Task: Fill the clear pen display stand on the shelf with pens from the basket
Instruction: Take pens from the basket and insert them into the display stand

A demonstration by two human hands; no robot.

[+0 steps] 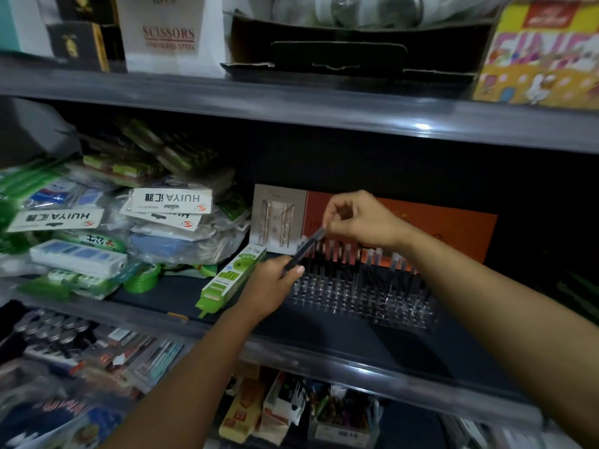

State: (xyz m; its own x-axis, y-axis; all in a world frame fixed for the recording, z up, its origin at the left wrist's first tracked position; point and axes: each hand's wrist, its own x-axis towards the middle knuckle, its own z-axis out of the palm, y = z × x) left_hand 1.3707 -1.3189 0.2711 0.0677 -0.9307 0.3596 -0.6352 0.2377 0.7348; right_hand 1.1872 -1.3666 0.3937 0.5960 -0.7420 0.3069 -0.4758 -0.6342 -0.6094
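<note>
A person's two bare hands work at a clear plastic pen display stand [363, 299], a stepped block of many small holes, sitting on the dark middle shelf [324, 335] of a shop rack. Between the hands runs one slim black pen [304, 251], tilted, its upper end toward the right. The right hand [359, 222], hovering above the stand's back rows, pinches the pen's upper end between thumb and curled fingers. The left hand [275, 283], at the stand's left edge, has its fingers curled round the pen's lower end, which points down toward the stand's left front corner.

The pen looks dark and narrow, blurred, with a slightly lighter grey section near the top.

The stand's back rows hold upright dark pens [350, 264] with pale caps, roughly a dozen; blur prevents an exact count. The front rows of holes are unfilled.

Behind the stand leans one orange card backing [453, 228]. Just left of the stand lies one green and white flat packet [227, 280], and further left a heap of bagged goods with white labels [168, 202]. Above the stand, on the upper shelf, stands one white box printed "SCISSORS" [168, 37].
</note>
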